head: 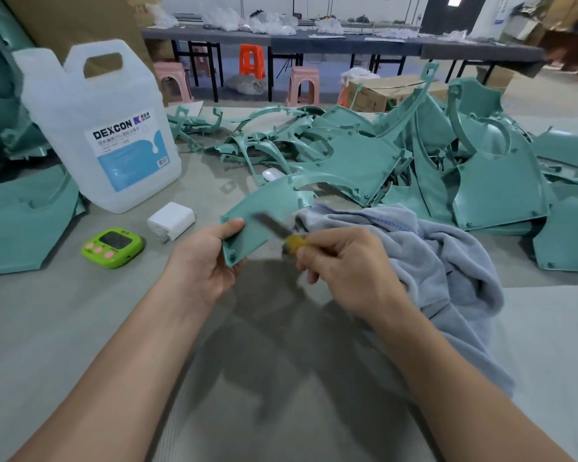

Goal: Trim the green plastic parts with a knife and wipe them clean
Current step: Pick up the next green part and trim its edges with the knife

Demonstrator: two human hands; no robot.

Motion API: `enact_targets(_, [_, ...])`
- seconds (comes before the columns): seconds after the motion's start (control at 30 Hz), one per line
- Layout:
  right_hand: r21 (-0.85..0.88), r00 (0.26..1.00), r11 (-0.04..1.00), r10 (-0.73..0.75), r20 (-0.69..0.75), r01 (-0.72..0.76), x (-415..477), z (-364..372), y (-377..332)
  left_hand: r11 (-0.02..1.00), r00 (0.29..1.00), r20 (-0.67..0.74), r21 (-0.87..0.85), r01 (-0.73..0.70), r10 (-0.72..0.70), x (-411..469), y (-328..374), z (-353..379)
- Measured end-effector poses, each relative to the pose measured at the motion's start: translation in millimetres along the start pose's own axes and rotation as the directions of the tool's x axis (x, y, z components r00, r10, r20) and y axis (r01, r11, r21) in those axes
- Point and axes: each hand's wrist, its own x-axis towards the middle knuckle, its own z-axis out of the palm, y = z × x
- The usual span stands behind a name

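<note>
My left hand [207, 258] grips the near end of a curved green plastic part [267, 205], thumb on top, holding it above the table. My right hand [341, 265] grips a knife with a yellow handle [294, 243]; its grey blade [271, 225], blurred, lies across the part's near end. A grey-blue cloth [441, 261] lies crumpled under and to the right of my right hand. A large heap of green plastic parts [414, 155] covers the table behind and to the right.
A big clear DEXCON jug [97, 128] stands at the left. Near it lie a white charger block [171, 221], a green timer [112, 247] and a white mouse [271, 175]. More green parts [20, 221] rest at the far left. Stools and long tables stand behind.
</note>
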Motion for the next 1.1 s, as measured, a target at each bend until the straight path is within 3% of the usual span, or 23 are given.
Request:
enact_targets(0.07, [0.024,0.975,0.998,0.070,-0.211,-0.066,3.4,-6.2,5.1,1.000,1.000,0.004,-0.001,0.010,-0.010,1.1,0.9,-0.8])
enact_targets(0.13, [0.078,0.956,0.995,0.078,-0.282,-0.058,4.7,-12.1,7.8,1.000,1.000,0.010,0.002,0.005,-0.005,1.9,1.3,-1.6])
enact_targets(0.2, [0.128,0.991,0.992,0.013,-0.136,0.005,1.9,-9.4,3.0,1.000,1.000,0.009,0.010,-0.001,0.001,2.4,0.8,-1.9])
enact_targets(0.27, [0.060,0.998,0.997,-0.057,0.027,0.056,-3.5,0.4,-1.7,1.000,1.000,0.003,0.022,-0.003,0.003,2.6,0.0,-1.9])
enact_targets(0.33, [0.002,0.998,0.999,-0.036,-0.042,0.037,-0.9,4.6,-0.1,1.000,1.000,-0.001,0.020,0.000,0.000,2.8,0.5,-2.3])
enact_targets(0.43, [0.106,0.961,0.993,0.070,-0.268,-0.043,5.8,-7.3,6.6,1.000,1.000,-0.008,0.009,0.007,-0.007,3.3,2.7,-3.2])
enact_targets(0.53, [0.176,0.985,0.984,0.017,-0.170,0.014,3.6,-9.7,4.6,1.000,1.000,-0.003,-0.009,0.003,-0.004,2.0,3.7,-3.0])
enact_targets(0.63, [0.047,0.999,0.998,-0.044,-0.019,0.045,-2.4,2.7,1.0,1.000,1.000,-0.004,0.000,-0.007,0.007,-1.5,2.3,-0.4])
enact_targets(0.7, [0.013,0.995,1.000,0.003,-0.103,-0.002,0.8,3.4,4.5,1.000,1.000,-0.002,-0.001,-0.011,0.011,-3.6,2.6,0.0])
enact_targets(0.77, [0.060,0.968,0.997,0.064,-0.243,-0.051,3.5,-4.3,8.0,1.000,1.000,0.003,-0.014,-0.014,0.014,-4.9,4.1,0.1])
enact_targets(0.83, [0.113,0.953,0.993,0.078,-0.294,-0.047,4.9,-10.2,9.6,0.999,1.000,0.018,-0.044,-0.016,0.017,-6.7,5.4,0.9])
enact_targets(1.0, [0.265,0.990,0.964,0.021,-0.136,0.016,1.1,1.2,0.3,0.998,0.998,0.043,-0.057,-0.033,0.036,-8.2,4.4,1.2])
enact_targets(1.1, [0.225,0.995,0.974,-0.003,-0.097,0.025,-1.0,5.5,0.3,0.998,0.998,0.043,-0.059,-0.033,0.035,-7.2,4.0,1.5])
